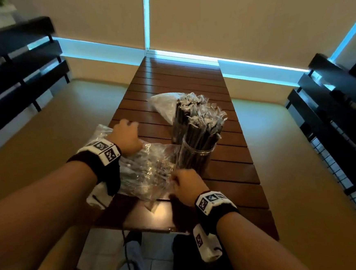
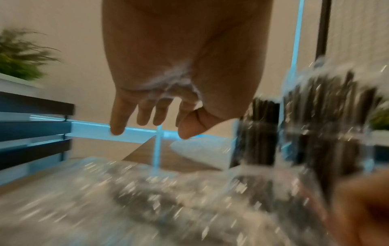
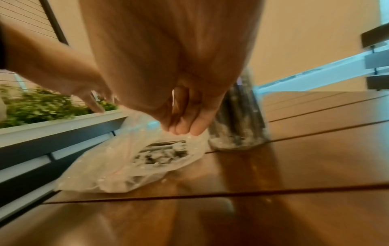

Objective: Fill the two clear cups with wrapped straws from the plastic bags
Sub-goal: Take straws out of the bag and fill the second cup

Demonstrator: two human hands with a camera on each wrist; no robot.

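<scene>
While your right hand (image 1: pixel 185 182) pinches the near edge of the plastic bag (image 1: pixel 148 171), fingers bunched together on the film just on your side of the near cup (image 1: pixel 195 154), your left hand (image 1: pixel 128 136) hangs over the bag's far end with fingers spread and loose, holding nothing. That split makes sense: one hand anchors the mouth of the bag so it cannot slide on the slatted table (image 1: pixel 235 173), and the other is free to work the contents toward the opening.

Your wrapped straws (image 3: pixel 162 154) lie flat inside the bag, dark sticks showing through the film just below your right fingertips (image 3: pixel 183 129) and left of the near cup. They are under the plastic, not in your grip; you hold film only, as far as the blurred wrist view lets me judge.

Beyond the near cup, which is already packed with upright straws, a second bundle of straws (image 1: pixel 194 110) stands just behind it, probably in the other cup, though its wall is hidden. Further back still lies a limp bag (image 1: pixel 162 104), seemingly empty.
</scene>
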